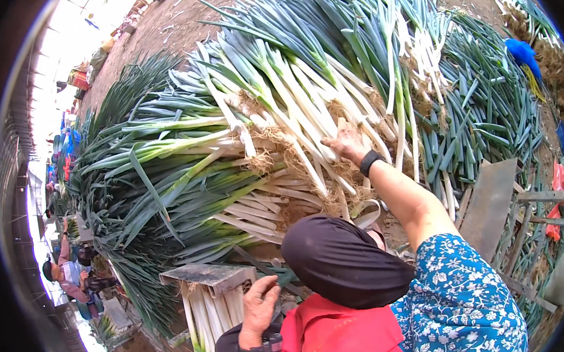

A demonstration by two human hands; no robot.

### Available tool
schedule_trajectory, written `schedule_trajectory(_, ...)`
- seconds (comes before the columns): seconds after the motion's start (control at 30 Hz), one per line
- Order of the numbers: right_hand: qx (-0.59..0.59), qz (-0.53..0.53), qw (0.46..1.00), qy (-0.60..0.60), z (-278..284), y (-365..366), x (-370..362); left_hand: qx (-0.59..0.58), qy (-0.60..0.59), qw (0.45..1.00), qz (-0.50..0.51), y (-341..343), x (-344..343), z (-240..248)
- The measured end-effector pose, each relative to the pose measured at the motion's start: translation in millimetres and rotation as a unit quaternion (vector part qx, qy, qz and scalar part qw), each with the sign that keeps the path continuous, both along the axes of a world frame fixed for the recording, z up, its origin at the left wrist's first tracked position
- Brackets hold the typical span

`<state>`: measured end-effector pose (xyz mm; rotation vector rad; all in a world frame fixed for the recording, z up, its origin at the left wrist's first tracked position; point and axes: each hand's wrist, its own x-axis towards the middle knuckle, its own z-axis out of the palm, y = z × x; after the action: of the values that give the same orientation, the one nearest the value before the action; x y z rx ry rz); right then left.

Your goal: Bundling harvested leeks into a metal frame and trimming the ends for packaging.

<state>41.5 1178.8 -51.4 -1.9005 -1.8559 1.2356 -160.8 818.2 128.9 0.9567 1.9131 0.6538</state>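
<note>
A large heap of leeks lies ahead, with white stalks, rooty ends and long green leaves. My right hand, at the end of an outstretched arm, rests among the white stalks near the roots. Its thumb and fingers are apart, touching the leeks; I make out no stalk gripped in them. My left hand hangs at the lower middle with loosely bent fingers and nothing in it. It is beside a low metal-topped stand. White leek stalks stick out from under that top.
Dark cloth and a red apron cover the lower middle. At right stand a grey metal sheet and wooden slats. A blue bag lies far right. Another person sits at far left.
</note>
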Motion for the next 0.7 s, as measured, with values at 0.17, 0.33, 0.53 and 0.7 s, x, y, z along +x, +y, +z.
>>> schedule_trajectory(0.17,-0.017,-0.061,0.998,0.019,-15,27,-45,-0.034,-0.032,0.997,0.062,6,7,-22)
schedule_trajectory(0.33,-0.085,0.059,0.993,0.061,2,49,-28,-0.071,-0.04,0.995,0.06,26,20,-35)
schedule_trajectory(0.53,-0.197,0.012,0.845,0.496,43,47,41,-0.069,-0.048,0.995,0.051,43,22,-39)
schedule_trajectory(0.7,-0.15,-0.045,0.758,0.633,58,-8,71,-0.023,-0.092,0.993,0.063,77,17,-40)
